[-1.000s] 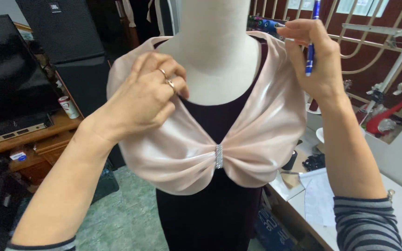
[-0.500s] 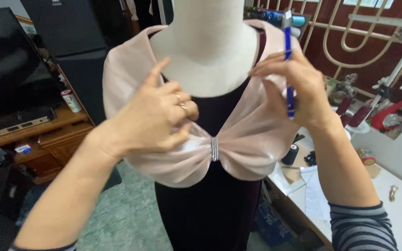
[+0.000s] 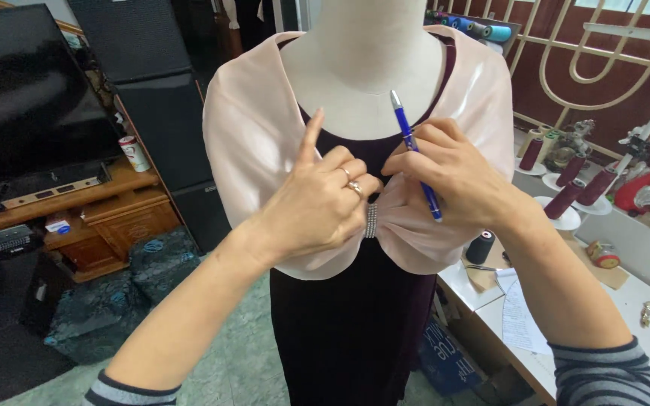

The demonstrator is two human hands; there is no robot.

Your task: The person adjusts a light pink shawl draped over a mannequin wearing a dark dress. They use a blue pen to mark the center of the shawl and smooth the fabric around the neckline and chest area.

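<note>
A white mannequin [image 3: 366, 68] wears a dark maroon dress [image 3: 340, 331] under a pale pink satin drape [image 3: 246, 128] gathered at the chest by a small rhinestone clasp [image 3: 371, 221]. My left hand [image 3: 321, 199] pinches the pink fabric just left of the clasp, index finger pointing up. My right hand [image 3: 445, 177] rests on the fabric right of the clasp and holds a blue pen [image 3: 414, 154] with its tip pointing upward.
A black television [image 3: 28, 105] sits on a wooden cabinet [image 3: 107, 210] at left, with a tall black speaker [image 3: 156, 98] behind. At right a white worktable [image 3: 641, 331] carries maroon thread spools [image 3: 566, 199], a black spool [image 3: 480, 246] and papers [image 3: 519, 316].
Both hands have come down and together from the shoulders of the drape to the clasp at its centre. The pen has travelled with my right hand.
</note>
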